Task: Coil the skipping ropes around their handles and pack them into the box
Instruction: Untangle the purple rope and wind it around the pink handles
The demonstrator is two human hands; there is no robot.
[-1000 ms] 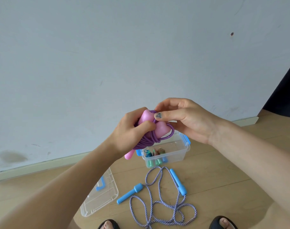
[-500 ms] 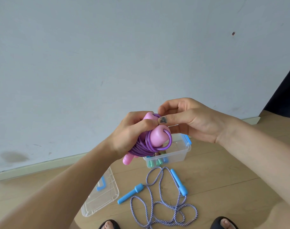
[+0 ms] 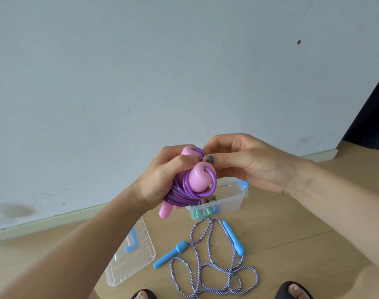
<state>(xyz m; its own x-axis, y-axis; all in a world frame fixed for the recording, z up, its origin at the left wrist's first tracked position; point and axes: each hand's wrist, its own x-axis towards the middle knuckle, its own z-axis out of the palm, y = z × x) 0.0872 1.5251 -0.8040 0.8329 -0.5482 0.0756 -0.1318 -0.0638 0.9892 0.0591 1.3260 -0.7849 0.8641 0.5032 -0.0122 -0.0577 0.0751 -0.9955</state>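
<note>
My left hand (image 3: pixel 162 180) grips a skipping rope with two pink handles (image 3: pixel 198 178), its purple cord (image 3: pixel 184 192) coiled tightly round them. My right hand (image 3: pixel 246 160) pinches the cord's last loop at the top of the handles, thumb and fingers curled. Below and behind the bundle stands the clear plastic box (image 3: pixel 233 197) on the floor, with a coiled rope with green handles (image 3: pixel 202 212) inside. A second rope with blue handles (image 3: pixel 233 238) and a striped blue-white cord (image 3: pixel 214 270) lies loose on the floor.
The box's clear lid (image 3: pixel 130 255) with a blue handle lies on the wooden floor to the left. A grey wall rises just behind the box. The toes of two dark sandals (image 3: pixel 294 290) show at the bottom edge.
The pink bundle has tilted so the handle ends face me more. My right fingers have shifted along the last loop at the top. Both hands sit slightly lower.
</note>
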